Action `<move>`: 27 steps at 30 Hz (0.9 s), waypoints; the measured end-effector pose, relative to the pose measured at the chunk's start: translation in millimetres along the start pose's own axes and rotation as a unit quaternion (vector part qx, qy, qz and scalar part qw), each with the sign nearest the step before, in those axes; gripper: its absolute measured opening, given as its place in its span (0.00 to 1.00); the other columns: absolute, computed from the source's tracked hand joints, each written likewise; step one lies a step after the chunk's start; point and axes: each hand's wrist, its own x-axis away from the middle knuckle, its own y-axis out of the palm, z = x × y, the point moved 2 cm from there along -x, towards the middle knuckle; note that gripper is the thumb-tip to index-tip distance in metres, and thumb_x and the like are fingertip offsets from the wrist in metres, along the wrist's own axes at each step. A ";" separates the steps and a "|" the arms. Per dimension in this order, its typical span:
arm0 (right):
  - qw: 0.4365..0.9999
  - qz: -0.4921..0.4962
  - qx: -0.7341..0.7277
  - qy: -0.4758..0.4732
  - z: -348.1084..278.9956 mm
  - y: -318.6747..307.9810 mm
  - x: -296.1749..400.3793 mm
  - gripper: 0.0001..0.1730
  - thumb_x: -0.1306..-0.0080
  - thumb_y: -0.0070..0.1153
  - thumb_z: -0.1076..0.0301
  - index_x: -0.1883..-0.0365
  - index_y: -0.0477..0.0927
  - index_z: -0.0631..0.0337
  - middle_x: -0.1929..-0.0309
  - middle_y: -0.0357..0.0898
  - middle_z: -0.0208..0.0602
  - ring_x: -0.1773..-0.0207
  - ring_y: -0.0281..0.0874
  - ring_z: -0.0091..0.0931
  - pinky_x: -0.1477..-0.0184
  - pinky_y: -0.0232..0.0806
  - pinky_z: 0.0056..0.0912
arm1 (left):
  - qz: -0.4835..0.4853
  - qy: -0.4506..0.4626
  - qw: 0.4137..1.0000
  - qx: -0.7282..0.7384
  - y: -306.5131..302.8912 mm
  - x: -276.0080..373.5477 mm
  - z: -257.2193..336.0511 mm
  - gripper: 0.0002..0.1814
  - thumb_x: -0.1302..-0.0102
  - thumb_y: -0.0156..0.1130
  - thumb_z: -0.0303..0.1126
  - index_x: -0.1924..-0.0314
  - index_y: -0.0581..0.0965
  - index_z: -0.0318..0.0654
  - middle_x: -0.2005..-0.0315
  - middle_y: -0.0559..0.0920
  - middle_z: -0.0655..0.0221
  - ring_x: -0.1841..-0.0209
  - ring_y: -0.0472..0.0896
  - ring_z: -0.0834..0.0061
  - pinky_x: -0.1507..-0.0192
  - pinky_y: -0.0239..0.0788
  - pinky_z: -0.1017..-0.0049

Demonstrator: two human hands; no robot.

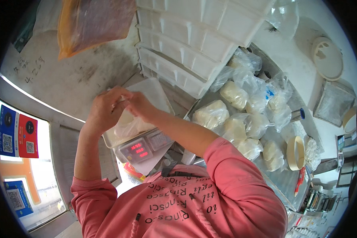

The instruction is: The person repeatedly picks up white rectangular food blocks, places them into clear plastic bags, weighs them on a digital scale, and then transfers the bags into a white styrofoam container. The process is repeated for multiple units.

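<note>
My left hand (104, 107) and my right hand (142, 107) meet above the pan of a digital scale. Their fingers pinch the gathered top of a clear plastic bag (128, 129), which rests on the pan with something pale inside. Between the fingers the bag's neck is mostly hidden. The white weighing pan (154, 89) shows beyond my right hand and along its near edge. Below it, the scale's display (136, 150) glows with red digits.
Several bags of pale dough-like food (211, 114) cover the metal table at right, with a round wooden ring (295, 153) and a red-handled tool (300, 181). Stacked white plastic crates (184, 38) stand behind the scale. An orange plastic bag (96, 26) hangs at upper left. A window (44, 166) is at left.
</note>
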 end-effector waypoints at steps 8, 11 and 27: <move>0.978 -0.142 -0.001 0.153 -19.4 18.9 4.6 0.10 0.40 0.49 0.64 0.69 0.78 0.59 0.79 0.75 0.32 0.81 0.64 0.20 0.80 0.53 0.25 | -0.046 -0.053 0.983 0.168 4.4 -4.8 -46.2 0.16 0.41 0.61 0.28 0.53 0.74 0.37 0.62 0.80 0.67 0.60 0.78 0.72 0.60 0.69 0.77; 0.955 -0.144 -0.170 0.197 -29.0 -5.7 6.0 0.09 0.41 0.53 0.65 0.71 0.80 0.61 0.77 0.77 0.32 0.80 0.63 0.19 0.79 0.54 0.24 | 0.056 0.028 0.965 0.255 11.2 12.7 -62.0 0.26 0.44 0.64 0.31 0.45 0.69 0.38 0.55 0.78 0.64 0.53 0.75 0.71 0.54 0.66 0.76; 0.807 0.050 0.472 -0.352 -52.9 17.7 35.1 0.07 0.45 0.56 0.68 0.67 0.79 0.57 0.61 0.74 0.38 0.58 0.72 0.38 0.55 0.64 0.37 | 0.014 -0.217 0.689 0.692 54.8 48.0 -120.6 0.09 0.34 0.50 0.32 0.66 0.76 0.35 0.62 0.78 0.67 0.59 0.75 0.76 0.52 0.65 0.71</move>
